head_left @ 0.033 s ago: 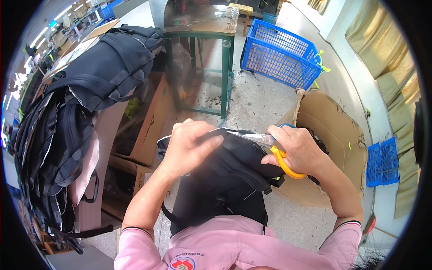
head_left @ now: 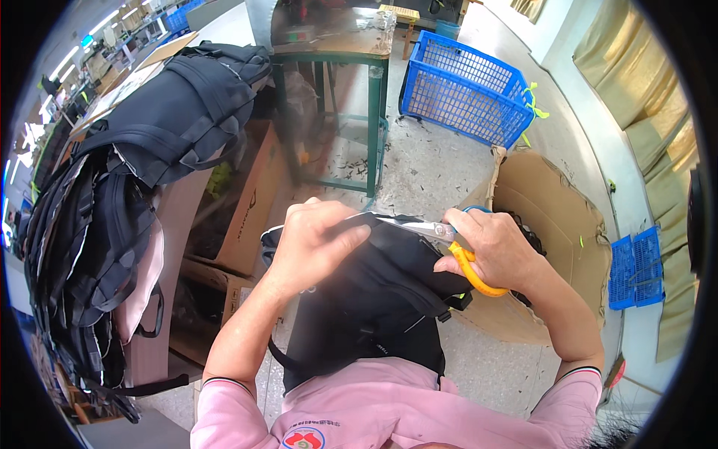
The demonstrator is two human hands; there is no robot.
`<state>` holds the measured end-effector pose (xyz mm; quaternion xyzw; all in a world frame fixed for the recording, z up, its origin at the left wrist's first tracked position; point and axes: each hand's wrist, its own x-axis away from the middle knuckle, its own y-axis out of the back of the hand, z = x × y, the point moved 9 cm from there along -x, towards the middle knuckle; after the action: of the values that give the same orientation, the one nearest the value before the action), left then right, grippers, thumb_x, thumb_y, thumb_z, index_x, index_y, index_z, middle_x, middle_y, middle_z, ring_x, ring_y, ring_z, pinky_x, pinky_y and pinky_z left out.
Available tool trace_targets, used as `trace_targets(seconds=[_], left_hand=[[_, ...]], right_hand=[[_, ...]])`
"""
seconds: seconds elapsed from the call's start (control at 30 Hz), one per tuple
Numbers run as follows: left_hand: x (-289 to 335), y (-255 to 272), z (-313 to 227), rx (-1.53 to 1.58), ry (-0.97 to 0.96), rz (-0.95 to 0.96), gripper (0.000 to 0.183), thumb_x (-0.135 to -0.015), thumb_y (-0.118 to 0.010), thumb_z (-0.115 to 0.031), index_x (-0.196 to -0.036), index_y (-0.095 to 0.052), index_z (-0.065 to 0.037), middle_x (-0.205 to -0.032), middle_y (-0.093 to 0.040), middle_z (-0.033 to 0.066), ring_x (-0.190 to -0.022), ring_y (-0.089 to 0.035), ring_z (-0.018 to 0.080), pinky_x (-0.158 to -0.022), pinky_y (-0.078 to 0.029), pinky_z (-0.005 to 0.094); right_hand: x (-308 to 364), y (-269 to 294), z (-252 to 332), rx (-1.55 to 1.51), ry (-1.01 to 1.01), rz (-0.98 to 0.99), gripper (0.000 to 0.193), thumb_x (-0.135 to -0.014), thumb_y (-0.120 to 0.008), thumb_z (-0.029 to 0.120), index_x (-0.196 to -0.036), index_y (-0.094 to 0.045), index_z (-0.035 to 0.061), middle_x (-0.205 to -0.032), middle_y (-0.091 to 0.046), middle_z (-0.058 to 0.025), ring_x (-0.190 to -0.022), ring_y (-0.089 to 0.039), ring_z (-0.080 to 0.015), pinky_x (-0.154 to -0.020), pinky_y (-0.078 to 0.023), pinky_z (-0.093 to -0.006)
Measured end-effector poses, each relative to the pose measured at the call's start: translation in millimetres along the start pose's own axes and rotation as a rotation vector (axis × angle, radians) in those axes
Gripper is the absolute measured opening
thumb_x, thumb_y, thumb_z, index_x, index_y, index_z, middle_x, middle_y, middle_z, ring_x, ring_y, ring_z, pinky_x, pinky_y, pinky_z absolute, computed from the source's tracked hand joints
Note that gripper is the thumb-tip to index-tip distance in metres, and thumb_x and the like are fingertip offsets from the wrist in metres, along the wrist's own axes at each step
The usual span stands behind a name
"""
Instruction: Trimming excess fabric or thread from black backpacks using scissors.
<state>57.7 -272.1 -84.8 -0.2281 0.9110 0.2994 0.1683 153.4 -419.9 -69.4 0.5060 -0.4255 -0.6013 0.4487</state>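
Observation:
A black fabric bag (head_left: 351, 307) with straps and a buckle lies across my lap, up against my pink shirt. My left hand (head_left: 318, 243) is closed on its far edge, thumb pressed toward the fingers. Scissors (head_left: 467, 258) with a yellow-orange handle loop and a blue loop sit in my right hand (head_left: 497, 247), the fingers wrapped through the loops. Their metal blades point left along the bag's far edge, toward my left thumb. The blade tips lie close to the cloth, and I cannot tell whether they touch it.
On the left, a stack of black bags (head_left: 179, 112) hangs over a table edge beside cardboard boxes (head_left: 250, 209). An open cardboard box (head_left: 557, 194) stands at my right. Further off are a blue plastic crate (head_left: 467, 90) and a green-framed table (head_left: 329, 56). Dark scraps litter the floor.

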Motion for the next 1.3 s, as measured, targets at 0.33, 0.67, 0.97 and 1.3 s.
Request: trace_targets(seconds=[0.33,0.67,0.97,1.3], left_hand=[[-2.0,-7.2,4.2,0.070,0.017,0.029,0.016,-0.073,-0.070,-0.012,-0.076,-0.064,0.002,-0.065,-0.059,0.0048,-0.062,-0.052,0.0131,-0.059,-0.040,0.0257],[-17.8,7.5,28.3,0.409,0.318,-0.044,0.010,-0.078,-0.066,-0.008,-0.081,-0.066,0.002,-0.071,-0.063,0.0009,-0.064,-0.055,0.0061,-0.059,-0.042,0.0194],[-52.1,-12.1,-7.5,0.023,-0.109,-0.109,0.030,-0.086,-0.059,-0.019,-0.107,-0.056,0.001,-0.095,-0.060,0.0061,-0.087,-0.054,0.0125,-0.075,-0.043,0.0278],[-46.9,163.6,76.7,-0.326,0.074,-0.779,0.018,-0.076,-0.060,0.000,-0.094,-0.061,0.003,-0.082,-0.062,0.0052,-0.074,-0.058,0.0093,-0.068,-0.047,0.0225]], right_hand=[[16.4,-21.7,-13.8,-0.268,-0.103,-0.053,0.047,-0.071,-0.073,0.038,-0.096,-0.051,0.0039,-0.066,-0.057,-0.0138,-0.060,-0.059,-0.0330,-0.053,-0.046,-0.0368],[37.9,-105.0,-52.5,-1.770,-0.549,-0.067,0.063,-0.068,-0.078,0.024,-0.117,-0.046,0.0024,-0.098,-0.057,-0.0089,-0.090,-0.055,-0.0144,-0.080,-0.044,-0.0258],[94.2,-46.3,-86.0,-0.885,-0.668,-0.418,0.059,-0.062,-0.073,0.014,-0.114,-0.051,-0.0020,-0.106,-0.058,-0.0115,-0.096,-0.055,-0.0192,-0.087,-0.042,-0.0304],[352.2,125.1,-240.8,0.167,-1.233,-0.854,0.038,-0.085,-0.054,0.028,-0.108,-0.054,-0.0022,-0.095,-0.060,-0.0177,-0.081,-0.058,-0.0265,-0.074,-0.046,-0.0342]])
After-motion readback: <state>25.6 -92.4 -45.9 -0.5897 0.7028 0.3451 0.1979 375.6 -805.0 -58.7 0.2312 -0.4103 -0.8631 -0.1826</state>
